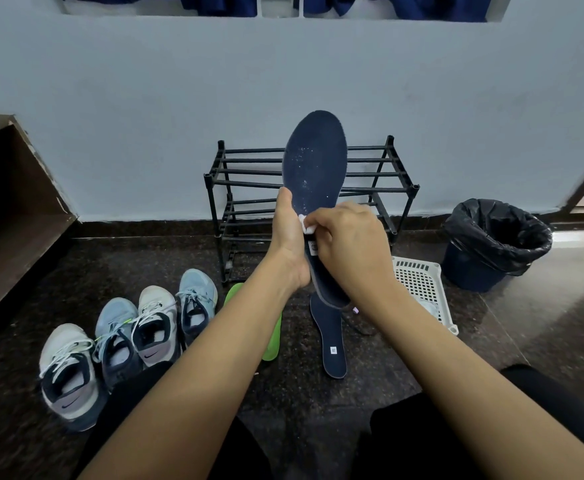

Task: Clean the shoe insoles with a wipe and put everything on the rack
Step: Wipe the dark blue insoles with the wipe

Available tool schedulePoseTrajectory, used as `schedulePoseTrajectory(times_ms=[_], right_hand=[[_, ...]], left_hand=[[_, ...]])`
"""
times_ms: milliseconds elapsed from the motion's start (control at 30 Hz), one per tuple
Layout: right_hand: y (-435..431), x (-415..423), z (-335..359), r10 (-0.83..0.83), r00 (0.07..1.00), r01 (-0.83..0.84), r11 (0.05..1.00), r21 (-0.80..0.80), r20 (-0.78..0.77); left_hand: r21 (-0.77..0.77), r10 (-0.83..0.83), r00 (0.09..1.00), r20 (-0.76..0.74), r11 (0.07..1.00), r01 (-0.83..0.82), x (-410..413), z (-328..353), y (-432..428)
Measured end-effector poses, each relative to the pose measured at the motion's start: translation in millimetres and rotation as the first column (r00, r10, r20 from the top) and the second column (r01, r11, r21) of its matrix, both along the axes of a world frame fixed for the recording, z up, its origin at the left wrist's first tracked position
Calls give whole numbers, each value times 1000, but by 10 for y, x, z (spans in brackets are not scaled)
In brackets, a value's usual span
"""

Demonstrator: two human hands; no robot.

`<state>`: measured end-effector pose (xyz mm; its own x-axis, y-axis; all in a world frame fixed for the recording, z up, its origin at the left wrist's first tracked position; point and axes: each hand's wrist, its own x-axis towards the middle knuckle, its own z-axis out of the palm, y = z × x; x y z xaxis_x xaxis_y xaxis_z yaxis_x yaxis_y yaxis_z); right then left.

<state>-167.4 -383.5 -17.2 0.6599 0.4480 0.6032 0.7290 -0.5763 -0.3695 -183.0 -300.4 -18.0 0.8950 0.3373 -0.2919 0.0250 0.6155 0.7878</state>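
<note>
My left hand (288, 233) grips a dark navy insole (314, 161) by its left edge and holds it upright in front of the black shoe rack (401, 188). White specks dot the insole's surface. My right hand (349, 244) pinches a small white wipe (306, 225) and presses it against the insole's middle. A second navy insole (332, 341) lies flat on the dark floor below, and a green insole (271, 337) lies to its left, partly hidden by my left forearm.
Several sneakers (127, 337) stand in a row on the floor at the left. A white plastic basket (422, 282) sits to the right of the rack, and a bin lined with a black bag (494, 240) stands further right. A brown step (10, 209) rises at the far left.
</note>
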Motion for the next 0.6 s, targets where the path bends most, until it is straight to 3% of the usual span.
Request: schedulePoseTrajectory(times_ms=[600], right_hand=[[-78, 69, -41, 3, 997, -1, 999, 34, -75]], left_hand=[[52, -46, 999, -29, 997, 48, -24, -6, -100]])
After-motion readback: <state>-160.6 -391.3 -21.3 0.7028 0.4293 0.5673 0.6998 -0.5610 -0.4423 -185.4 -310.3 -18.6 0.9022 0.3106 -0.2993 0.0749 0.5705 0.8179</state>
